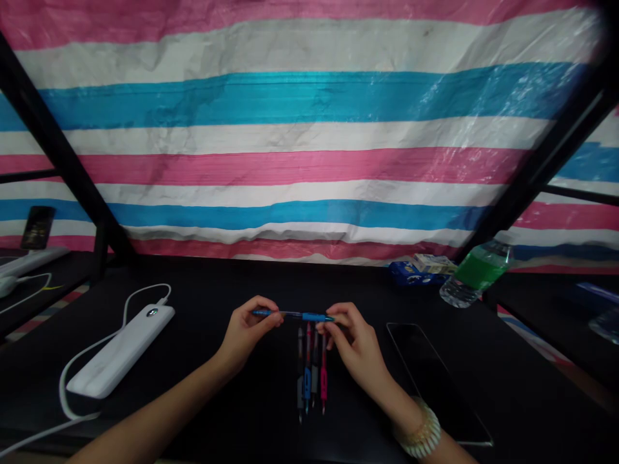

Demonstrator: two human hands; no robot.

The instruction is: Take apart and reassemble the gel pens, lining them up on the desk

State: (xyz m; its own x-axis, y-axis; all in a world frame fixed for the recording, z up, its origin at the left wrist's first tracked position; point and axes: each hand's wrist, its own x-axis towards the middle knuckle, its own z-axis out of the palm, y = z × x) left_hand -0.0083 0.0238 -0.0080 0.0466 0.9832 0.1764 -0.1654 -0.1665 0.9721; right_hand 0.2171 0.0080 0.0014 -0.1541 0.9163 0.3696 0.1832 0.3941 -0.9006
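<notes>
Over the black bench [217, 277], two bare hands are holding one blue pen [293, 315] level between them. The left hand [249, 328] is pinching one end of it, thumb and fingers closed on the barrel, and the right hand [355, 341] is gripping the other end, its fingers closed around the blue grip section. A beaded bracelet [422, 433] is circling the right wrist.

Just below the held pen, four more pens [312, 377] are lying side by side on the bench, tips pointing toward the person: two dark ones, a blue one and a pink one. A dark phone [438, 383] is lying to the right of the right hand. Beyond it, a clear bottle with a green label [478, 272] is leaning at a tilt near some small packets [420, 269]. Over on the left, a white power bank [120, 351] is resting with a white cable [126, 309] plugged into its far end. Behind everything, a striped plastic sheet [300, 138] is hanging.
</notes>
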